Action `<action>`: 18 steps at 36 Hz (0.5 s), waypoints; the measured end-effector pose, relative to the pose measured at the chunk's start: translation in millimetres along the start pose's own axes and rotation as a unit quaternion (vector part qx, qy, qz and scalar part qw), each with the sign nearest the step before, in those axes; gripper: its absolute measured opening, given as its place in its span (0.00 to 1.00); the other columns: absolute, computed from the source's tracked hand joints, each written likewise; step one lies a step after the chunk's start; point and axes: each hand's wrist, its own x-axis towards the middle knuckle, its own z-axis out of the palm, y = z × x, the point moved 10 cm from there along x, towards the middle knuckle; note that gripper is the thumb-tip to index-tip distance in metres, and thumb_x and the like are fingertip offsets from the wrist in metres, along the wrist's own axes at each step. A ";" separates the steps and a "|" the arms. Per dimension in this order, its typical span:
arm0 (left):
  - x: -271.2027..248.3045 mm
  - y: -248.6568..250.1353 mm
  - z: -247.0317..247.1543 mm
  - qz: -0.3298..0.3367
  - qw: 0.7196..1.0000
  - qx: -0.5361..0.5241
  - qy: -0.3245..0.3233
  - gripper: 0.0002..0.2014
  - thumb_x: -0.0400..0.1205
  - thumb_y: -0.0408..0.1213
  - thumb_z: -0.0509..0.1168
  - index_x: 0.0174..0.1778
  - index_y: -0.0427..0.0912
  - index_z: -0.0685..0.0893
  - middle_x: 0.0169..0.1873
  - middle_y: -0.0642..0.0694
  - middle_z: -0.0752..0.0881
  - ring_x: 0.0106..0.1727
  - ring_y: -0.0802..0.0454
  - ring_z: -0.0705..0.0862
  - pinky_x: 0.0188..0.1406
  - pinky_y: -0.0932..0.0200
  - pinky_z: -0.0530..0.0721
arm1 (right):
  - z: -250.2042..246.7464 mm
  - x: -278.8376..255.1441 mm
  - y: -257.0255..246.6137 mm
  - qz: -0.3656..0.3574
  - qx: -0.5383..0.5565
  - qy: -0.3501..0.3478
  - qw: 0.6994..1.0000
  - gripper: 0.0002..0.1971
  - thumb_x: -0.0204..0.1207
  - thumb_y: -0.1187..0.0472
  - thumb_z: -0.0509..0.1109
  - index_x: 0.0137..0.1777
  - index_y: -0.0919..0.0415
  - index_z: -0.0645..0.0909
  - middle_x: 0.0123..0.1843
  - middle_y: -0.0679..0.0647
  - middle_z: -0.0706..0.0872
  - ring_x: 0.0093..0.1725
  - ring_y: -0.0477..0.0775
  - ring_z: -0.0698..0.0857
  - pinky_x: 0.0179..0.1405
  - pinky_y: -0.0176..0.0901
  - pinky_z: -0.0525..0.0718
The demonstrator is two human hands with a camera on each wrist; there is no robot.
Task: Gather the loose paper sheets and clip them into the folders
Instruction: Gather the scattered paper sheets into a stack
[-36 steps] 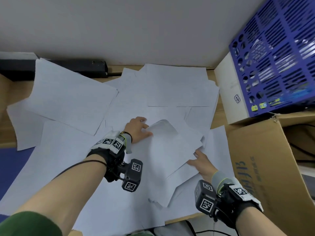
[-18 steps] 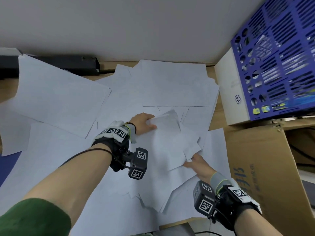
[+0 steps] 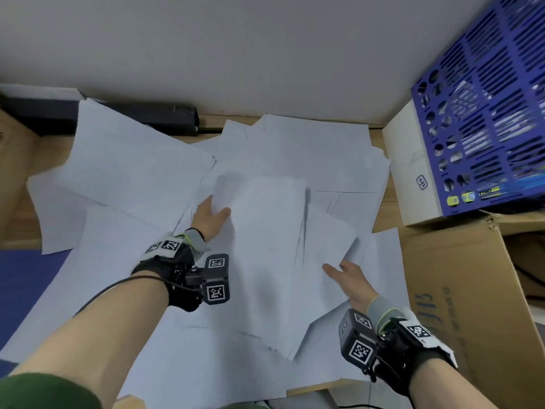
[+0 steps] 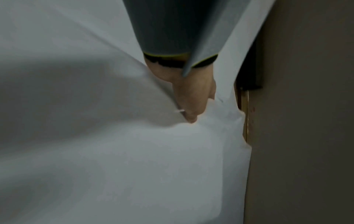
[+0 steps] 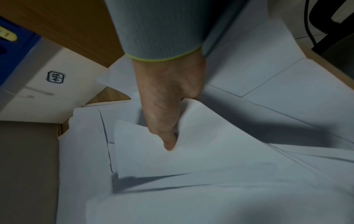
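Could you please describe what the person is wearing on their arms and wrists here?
Both wrists carry black strap mounts with white square-code tags and a black camera block bearing similar tags. Grey ribbed cuffs with yellow-green edging cover each wrist. A thin dark cable trails from the left mount, and a green sleeve covers the left upper arm.

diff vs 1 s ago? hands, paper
Both hands have raised the gathered sheets off the pile: the bundle, curled a second ago, now stands flatter and taller. The left hand holds its left edge, having moved up; the right hand grips the right edge. The blue basket, cardboard box and surrounding sheets stayed put.
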 end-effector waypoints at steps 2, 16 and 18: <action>-5.4 -21.8 -25.2 -0.025 0.998 -0.024 0.052 0.18 0.83 0.35 0.61 0.68 0.35 0.75 0.56 0.39 0.81 0.58 0.39 0.81 0.51 0.50 0.77 | -3.3 -2.1 0.5 -0.007 0.010 0.033 0.999 0.18 0.81 0.56 0.68 0.70 0.57 0.75 0.69 0.49 0.80 0.67 0.51 0.78 0.73 0.50 0.74; -69.9 -111.2 -29.1 -0.118 0.987 -0.110 -0.003 0.13 0.84 0.34 0.61 0.55 0.27 0.82 0.45 0.36 0.83 0.45 0.40 0.82 0.43 0.52 0.77 | 67.1 -47.4 44.5 0.048 0.088 -0.032 0.994 0.11 0.76 0.69 0.72 0.56 0.73 0.83 0.46 0.62 0.91 0.41 0.56 0.91 0.36 0.46 0.89; -77.8 -103.5 -29.9 -0.096 0.990 -0.108 0.007 0.12 0.84 0.35 0.61 0.55 0.29 0.83 0.46 0.38 0.84 0.45 0.42 0.82 0.42 0.55 0.77 | 83.7 -55.8 53.4 0.068 0.081 -0.076 0.991 0.12 0.75 0.69 0.72 0.58 0.72 0.84 0.50 0.64 0.91 0.50 0.63 0.90 0.49 0.56 0.88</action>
